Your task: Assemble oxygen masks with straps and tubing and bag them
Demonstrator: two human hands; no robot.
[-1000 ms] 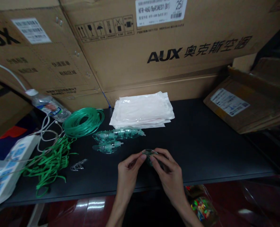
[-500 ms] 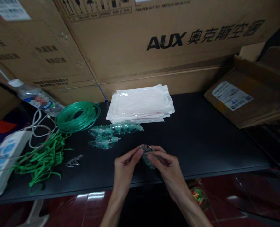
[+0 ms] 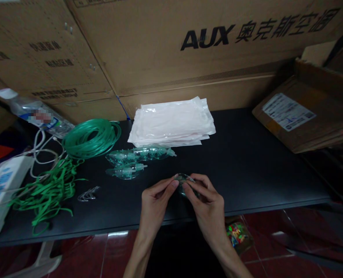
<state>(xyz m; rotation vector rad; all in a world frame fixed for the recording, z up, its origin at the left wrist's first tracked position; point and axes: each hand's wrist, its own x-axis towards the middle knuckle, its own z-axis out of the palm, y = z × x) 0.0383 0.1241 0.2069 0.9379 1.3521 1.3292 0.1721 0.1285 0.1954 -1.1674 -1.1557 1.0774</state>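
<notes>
Between my hands, over the front of the black table, is a clear green oxygen mask [image 3: 183,189], partly hidden by fingers. My left hand [image 3: 159,195] pinches its left edge between thumb and forefinger. My right hand [image 3: 208,195] grips the right side, the thumb pressed close to the left one. Any small part under the fingertips is too small to make out. Up and to the left lie more green masks [image 3: 139,154] in a nested row, with a shorter group [image 3: 126,171] in front. Several thin metal strips [image 3: 88,194] sit farther left.
Green elastic straps [image 3: 51,189] lie in a tangle at the left, below coiled green tubing [image 3: 90,137]. A white power strip [image 3: 7,185] and a plastic bottle [image 3: 38,112] are beyond. White packets [image 3: 173,121] are stacked at the back; an open carton [image 3: 304,112] stands right.
Both hands still hold the mask, which has tilted so that less of its lower part shows. My right hand has turned slightly. The camera view has shifted a little.
</notes>
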